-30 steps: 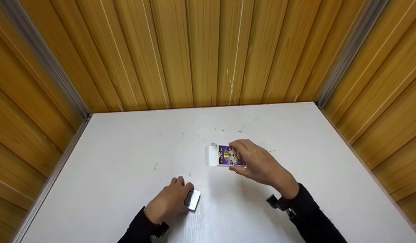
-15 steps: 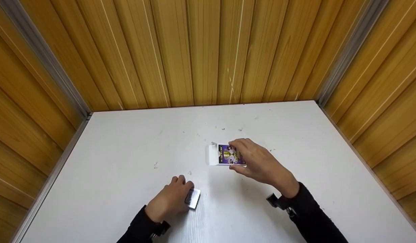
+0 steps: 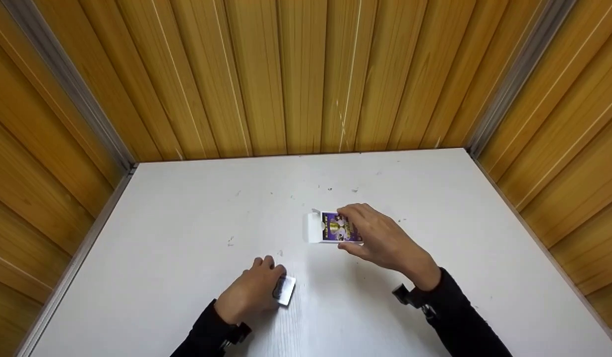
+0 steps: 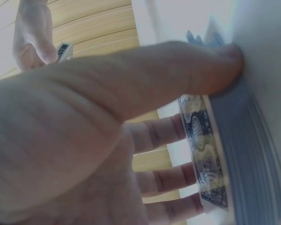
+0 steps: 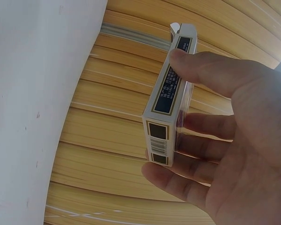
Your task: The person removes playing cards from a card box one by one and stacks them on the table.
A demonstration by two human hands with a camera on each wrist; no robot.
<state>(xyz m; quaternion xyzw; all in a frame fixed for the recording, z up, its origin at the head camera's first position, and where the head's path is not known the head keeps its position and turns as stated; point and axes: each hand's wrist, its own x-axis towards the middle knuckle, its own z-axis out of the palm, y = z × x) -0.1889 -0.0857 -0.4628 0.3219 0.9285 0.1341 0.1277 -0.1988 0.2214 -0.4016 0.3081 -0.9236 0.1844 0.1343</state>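
My left hand grips a deck of playing cards low over the near part of the white table. In the left wrist view its thumb lies across one edge of the deck, with the fingers along the opposite side and a patterned card back facing the palm. Farther forward and right, my right hand holds a card box between thumb and fingers. A purple picture with a gold trophy fills its upper face, and its white end flap stands open to the left. The right wrist view shows the box's printed side and barcode end.
The white table has small dark scuffs around its middle. Wood-look panel walls close off the back and both sides, with grey metal posts in the corners. A small device is strapped at each black sleeve.
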